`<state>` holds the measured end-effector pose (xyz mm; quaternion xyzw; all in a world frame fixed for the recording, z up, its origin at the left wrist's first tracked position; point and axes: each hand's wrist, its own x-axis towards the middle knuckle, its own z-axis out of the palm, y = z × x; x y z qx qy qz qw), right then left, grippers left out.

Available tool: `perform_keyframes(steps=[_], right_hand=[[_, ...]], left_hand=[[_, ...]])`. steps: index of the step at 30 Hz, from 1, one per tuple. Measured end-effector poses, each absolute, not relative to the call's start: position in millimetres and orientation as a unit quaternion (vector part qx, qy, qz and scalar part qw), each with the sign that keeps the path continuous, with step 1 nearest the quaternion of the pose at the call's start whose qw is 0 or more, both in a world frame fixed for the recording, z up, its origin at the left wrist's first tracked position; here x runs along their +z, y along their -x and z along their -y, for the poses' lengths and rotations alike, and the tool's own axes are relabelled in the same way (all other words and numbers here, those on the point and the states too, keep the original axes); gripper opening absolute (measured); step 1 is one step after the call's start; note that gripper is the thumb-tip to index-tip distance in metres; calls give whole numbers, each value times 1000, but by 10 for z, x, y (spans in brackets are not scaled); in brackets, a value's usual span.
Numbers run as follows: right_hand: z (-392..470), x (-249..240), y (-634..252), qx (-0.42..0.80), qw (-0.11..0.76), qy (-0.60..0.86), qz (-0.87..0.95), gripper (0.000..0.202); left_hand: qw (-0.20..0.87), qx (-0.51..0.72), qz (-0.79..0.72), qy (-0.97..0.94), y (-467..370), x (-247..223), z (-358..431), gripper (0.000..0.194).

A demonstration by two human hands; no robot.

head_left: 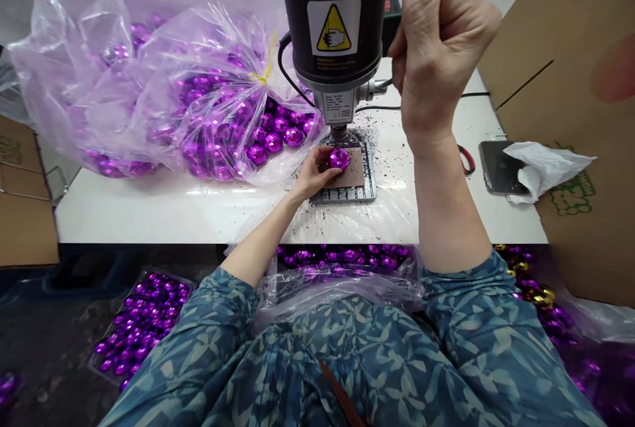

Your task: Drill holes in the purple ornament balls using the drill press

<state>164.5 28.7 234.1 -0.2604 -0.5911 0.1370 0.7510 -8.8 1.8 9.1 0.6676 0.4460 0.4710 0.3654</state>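
My left hand (313, 174) pinches a shiny purple faceted ball (339, 158) between thumb and fingers. The ball rests on a flat brown board (353, 174), which lies on the slotted metal base (370, 192) of a small bench drill press (337, 24). Just above the ball is the machine's chuck (338, 131); whether they touch I cannot tell. Raised at the right of the motor head, my right hand (439, 50) is closed in a fist around the press's lever; the grip is hidden inside the fingers. A short rod (384, 85) runs from the hub towards that hand.
Purple balls fill a clear plastic bag (163, 96) at the left and a tray (141, 321) below. Dark shavings lie around the base. On the right are a phone (499, 166), crumpled tissue (546, 166), red-handled tool (466, 160) and cardboard box (560, 83). More balls lie under the table edge.
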Motion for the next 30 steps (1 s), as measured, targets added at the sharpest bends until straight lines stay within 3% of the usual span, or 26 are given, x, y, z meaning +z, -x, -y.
perform_keyframes(steps=[11,19,24,30], right_hand=[[-275,2340,-1670,142,780,188,580,70],[-119,2226,-1695,79,763,262,585,73],[15,2090,-1682,84,800,236,545,73],[44,1911,-1715,124,787,245,552,67]], left_hand=[[345,498,-438,-664,-138,-44,88,62],[324,504,-438,-670,-134,-89,72,61],[324,508,-430,-672,-136,-108,70,64],[336,498,-424,-677,-125,-77,76,64]])
